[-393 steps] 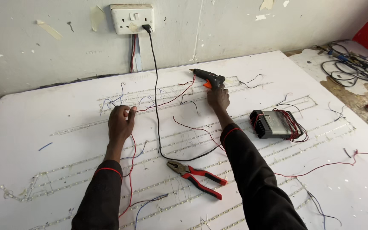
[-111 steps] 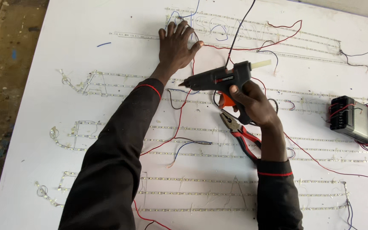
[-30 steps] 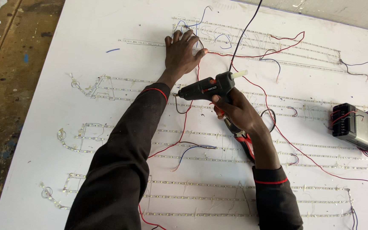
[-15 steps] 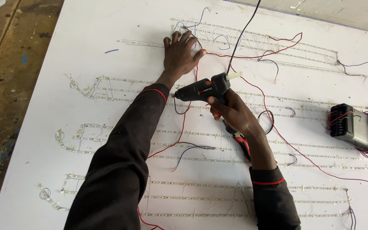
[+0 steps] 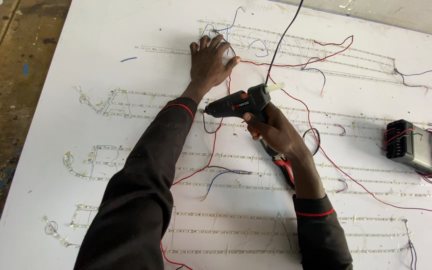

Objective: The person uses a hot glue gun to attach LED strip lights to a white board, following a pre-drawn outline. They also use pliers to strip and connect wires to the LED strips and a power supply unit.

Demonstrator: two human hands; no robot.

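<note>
The right hand (image 5: 273, 134) is gripping a black glue gun (image 5: 238, 103) around its handle, and over the last second it has been swinging the nozzle leftward and lower, so the tip is now sitting just beside the left forearm, close over a light strip (image 5: 141, 95) on the white board (image 5: 96, 45). That suggests the gluing is shifting to a new spot on the strip. The left hand (image 5: 210, 61) is staying flat and spread, fingers wide, pressing wires (image 5: 296, 62) against the board. Red-handled pliers (image 5: 285, 167) are lying partly under the right wrist; a grey power box (image 5: 415, 148) is sitting well apart to the right.
</note>
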